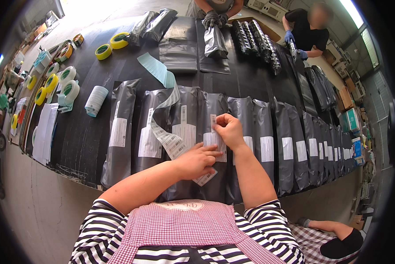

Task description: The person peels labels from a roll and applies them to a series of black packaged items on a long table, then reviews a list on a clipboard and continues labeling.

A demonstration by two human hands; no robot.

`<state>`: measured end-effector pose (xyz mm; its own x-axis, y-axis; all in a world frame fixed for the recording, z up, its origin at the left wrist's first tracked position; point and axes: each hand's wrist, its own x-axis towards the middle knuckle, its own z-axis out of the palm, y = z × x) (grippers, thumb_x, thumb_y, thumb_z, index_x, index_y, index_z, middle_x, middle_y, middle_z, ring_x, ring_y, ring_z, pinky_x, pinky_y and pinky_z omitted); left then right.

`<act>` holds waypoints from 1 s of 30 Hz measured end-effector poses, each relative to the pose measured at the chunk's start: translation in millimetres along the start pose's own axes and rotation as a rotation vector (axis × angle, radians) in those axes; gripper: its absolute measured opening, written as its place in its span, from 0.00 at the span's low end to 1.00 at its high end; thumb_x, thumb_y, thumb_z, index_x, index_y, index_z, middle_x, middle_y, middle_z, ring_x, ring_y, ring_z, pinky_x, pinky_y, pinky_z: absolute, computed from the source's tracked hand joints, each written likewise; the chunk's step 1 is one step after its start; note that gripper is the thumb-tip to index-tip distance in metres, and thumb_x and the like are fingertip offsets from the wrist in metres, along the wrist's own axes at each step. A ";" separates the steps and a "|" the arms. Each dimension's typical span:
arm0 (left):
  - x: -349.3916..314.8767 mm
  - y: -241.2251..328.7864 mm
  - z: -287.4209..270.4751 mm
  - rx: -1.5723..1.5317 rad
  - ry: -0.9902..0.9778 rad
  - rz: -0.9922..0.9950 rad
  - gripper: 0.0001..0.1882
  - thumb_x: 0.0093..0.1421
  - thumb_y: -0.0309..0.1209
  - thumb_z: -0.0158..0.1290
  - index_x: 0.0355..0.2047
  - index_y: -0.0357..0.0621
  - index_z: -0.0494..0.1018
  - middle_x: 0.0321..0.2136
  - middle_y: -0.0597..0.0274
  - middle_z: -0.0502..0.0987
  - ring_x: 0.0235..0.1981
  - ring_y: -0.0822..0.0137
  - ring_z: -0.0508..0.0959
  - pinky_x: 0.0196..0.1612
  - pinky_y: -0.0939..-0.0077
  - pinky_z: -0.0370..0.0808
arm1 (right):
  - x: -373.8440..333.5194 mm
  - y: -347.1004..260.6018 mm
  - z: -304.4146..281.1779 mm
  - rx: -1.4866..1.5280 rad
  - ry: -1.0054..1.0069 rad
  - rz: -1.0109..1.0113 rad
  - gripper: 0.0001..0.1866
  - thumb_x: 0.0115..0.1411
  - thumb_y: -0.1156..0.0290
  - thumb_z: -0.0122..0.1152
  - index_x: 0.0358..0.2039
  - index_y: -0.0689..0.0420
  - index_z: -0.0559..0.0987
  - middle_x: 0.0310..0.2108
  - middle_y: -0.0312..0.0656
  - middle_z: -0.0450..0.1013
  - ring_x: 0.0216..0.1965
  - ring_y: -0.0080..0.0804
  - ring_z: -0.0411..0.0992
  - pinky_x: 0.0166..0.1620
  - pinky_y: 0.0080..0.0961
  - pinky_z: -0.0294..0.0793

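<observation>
A grey plastic mailer bag [214, 104], long and filled, lies in front of me. My right hand [229, 130] pinches a small barcode sticker [213, 119] against its upper part. Flat across the bag's lower half rests my left hand [196, 161], its fingers stretched over the large white label [210, 140]. Under that hand runs a long curling strip of barcode stickers [173, 144]; its lower end shows below the palm and its pale blue backing curls away toward the far side. Neighbouring bags [118, 132] to the left carry a large label and a narrow barcode sticker.
More labelled grey bags [287, 149] line the black table [85, 145] to the right. Tape rolls [104, 52], a label roll [96, 101] and white papers [45, 132] sit at left. Gloved co-workers [211, 20] handle bags across the table; another person [338, 240] is at lower right.
</observation>
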<state>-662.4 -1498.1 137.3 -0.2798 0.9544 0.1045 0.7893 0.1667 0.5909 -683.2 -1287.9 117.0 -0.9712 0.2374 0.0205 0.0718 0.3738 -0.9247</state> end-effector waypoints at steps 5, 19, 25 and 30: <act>-0.7 1.1 -0.5 -0.006 0.004 0.002 0.15 0.61 0.41 0.57 0.30 0.40 0.77 0.63 0.61 0.69 0.69 0.56 0.59 0.67 0.48 0.57 | -7.6 -5.5 -2.5 -0.093 -0.062 -0.027 0.19 0.47 0.76 0.71 0.41 0.59 0.79 0.36 0.42 0.78 0.32 0.29 0.77 0.40 0.26 0.77; -0.1 -3.1 3.5 -0.085 0.009 0.037 0.13 0.60 0.37 0.58 0.27 0.38 0.73 0.64 0.57 0.67 0.70 0.49 0.57 0.68 0.56 0.60 | 72.3 10.8 9.6 -0.296 0.311 -0.022 0.22 0.44 0.65 0.79 0.37 0.58 0.78 0.31 0.42 0.76 0.33 0.37 0.75 0.41 0.33 0.76; -8.1 -9.5 -8.8 -0.126 0.180 0.039 0.15 0.57 0.37 0.62 0.30 0.40 0.71 0.58 0.55 0.73 0.57 0.48 0.72 0.58 0.56 0.70 | 46.1 0.1 4.0 -0.124 0.343 -0.172 0.11 0.60 0.69 0.66 0.41 0.60 0.78 0.29 0.37 0.75 0.31 0.23 0.72 0.36 0.23 0.72; -85.2 -11.4 -143.0 0.029 0.838 0.055 0.12 0.55 0.31 0.63 0.28 0.42 0.69 0.36 0.56 0.78 0.35 0.55 0.78 0.39 0.65 0.74 | 7.7 -77.2 50.4 0.328 0.084 -0.151 0.06 0.64 0.74 0.63 0.40 0.61 0.79 0.31 0.33 0.76 0.31 0.17 0.71 0.38 0.15 0.71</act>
<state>-725.7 -1616.8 236.1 -0.5450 0.4637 0.6985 0.8241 0.1429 0.5481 -707.6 -1360.1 169.4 -0.9424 0.2790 0.1845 -0.1606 0.1066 -0.9813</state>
